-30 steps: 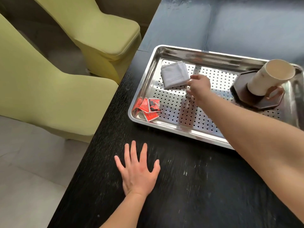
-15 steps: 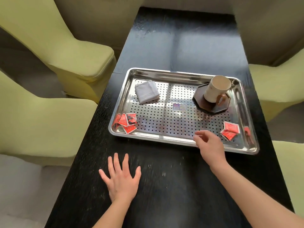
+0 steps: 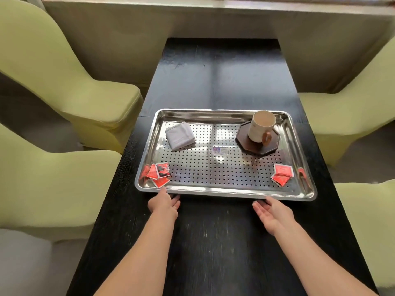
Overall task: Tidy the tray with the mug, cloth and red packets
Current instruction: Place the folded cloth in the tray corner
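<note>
The steel tray (image 3: 224, 192) lies across the black table (image 3: 213, 248). All the task's things lie inside the tray. The folded grey cloth (image 3: 180, 135) is in its far left part. The cream mug (image 3: 261, 124) stands upright on a dark eight-sided coaster (image 3: 272, 145) in its far right corner, its brown handle turned toward the near rim. One heap of red packets (image 3: 159, 175) fills the near left corner, and the top packet carries a dark print too small to read. A second pair of red packets (image 3: 282, 175) lies in the near right corner, with pale lettering that cannot be made out. A small blue and white sticker (image 3: 220, 150) sits at the tray's middle, its writing illegible.

The left grip (image 3: 164, 202) is open, fingers straight, its thumb touching the near rim below the left heap. The right grip (image 3: 272, 211) is open too, palm turned inward, fingertips just at the near rim. Green chairs (image 3: 89, 99) flank the table on either side of the tray.
</note>
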Demonstrator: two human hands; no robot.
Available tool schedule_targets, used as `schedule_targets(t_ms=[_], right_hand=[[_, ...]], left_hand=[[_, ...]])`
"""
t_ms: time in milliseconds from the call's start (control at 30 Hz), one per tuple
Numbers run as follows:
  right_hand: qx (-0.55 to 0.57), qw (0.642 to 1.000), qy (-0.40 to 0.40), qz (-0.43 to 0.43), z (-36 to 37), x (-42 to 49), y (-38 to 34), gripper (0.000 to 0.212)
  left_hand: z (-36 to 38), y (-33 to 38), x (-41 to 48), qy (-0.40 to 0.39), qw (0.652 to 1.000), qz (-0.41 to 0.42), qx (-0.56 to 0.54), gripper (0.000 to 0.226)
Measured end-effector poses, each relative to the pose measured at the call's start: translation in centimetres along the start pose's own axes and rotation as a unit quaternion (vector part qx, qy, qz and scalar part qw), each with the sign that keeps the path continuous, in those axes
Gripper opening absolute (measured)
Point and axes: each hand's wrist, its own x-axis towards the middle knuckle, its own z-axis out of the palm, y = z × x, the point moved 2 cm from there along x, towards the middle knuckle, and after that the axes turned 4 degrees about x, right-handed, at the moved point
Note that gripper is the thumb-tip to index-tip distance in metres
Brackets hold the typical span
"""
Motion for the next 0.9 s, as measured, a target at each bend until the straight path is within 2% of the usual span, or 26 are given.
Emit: schedule_targets(t_ms=[167,433,533,900], right_hand=[[-0.004,1.000,0.004,-0.003,0.3,1.2,-0.6,0.028],[-0.050,0.998,0.047,-0.015,0.4,1.5,-1.2,0.015],[-0.053,0.997,0.051,-0.024,0.3,1.2,-1.2,0.003],[-0.064,0.996,0.061,-0.025,-4.7,-1.5,1.7,0.007]], left_hand=[[1.5,0.1,0.9,0.004,1.000,-0.017,-0.023,0.029],[1.4,-0.5,2.1,0.024,1.000,0.014,0.007,0.029],[1.2,-0.8,2.0,0.026,0.999,0.026,0.013,0.029],[-4.0,-4.1,0.1,0.037,0.999,0.012,0.037,0.029]])
